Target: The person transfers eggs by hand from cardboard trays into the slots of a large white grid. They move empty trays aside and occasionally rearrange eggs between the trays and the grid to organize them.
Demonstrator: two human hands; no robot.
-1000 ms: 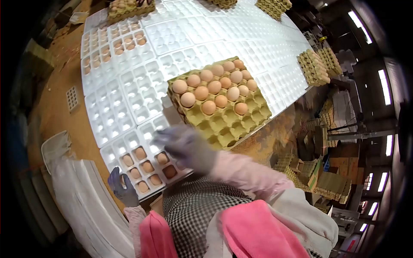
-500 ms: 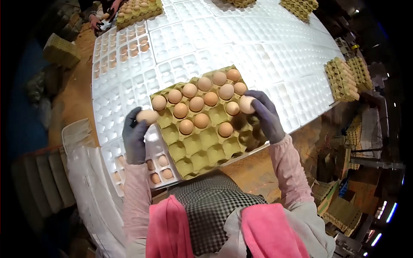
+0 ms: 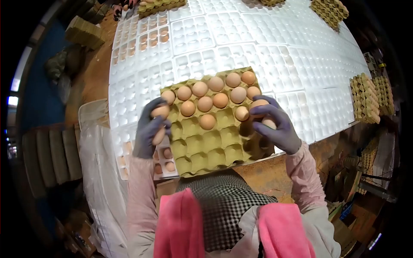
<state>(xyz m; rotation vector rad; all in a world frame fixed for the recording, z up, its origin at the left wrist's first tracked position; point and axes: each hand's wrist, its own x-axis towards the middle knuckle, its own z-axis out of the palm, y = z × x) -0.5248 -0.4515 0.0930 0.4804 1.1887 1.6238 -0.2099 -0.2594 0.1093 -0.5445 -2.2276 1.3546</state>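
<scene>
A yellow-green pulp egg tray (image 3: 209, 149) lies tilted in front of me, over the white moulded trays. Brown eggs (image 3: 205, 103) fill its far rows, while most of the near cups hold none. At the tray's left edge, my left hand (image 3: 148, 131), in a purple-grey glove, is closed around two eggs (image 3: 159, 112), one above the other. My right hand (image 3: 280, 127), gloved alike, grips two eggs (image 3: 269, 123) by the tray's right edge, with a shadow falling on the cups beside it.
White moulded trays (image 3: 232, 30) cover the table. Some eggs (image 3: 170, 166) sit in the white tray near my left forearm; others (image 3: 153, 38) lie at the far left. Stacked pulp trays (image 3: 365, 99) stand at the right edge. Another person's gloved hands (image 3: 118, 11) show at the top left.
Each hand now has two eggs showing instead of one. Two eggs have left the near part of the pulp tray. Both hands moved slightly, and the view shifted.
</scene>
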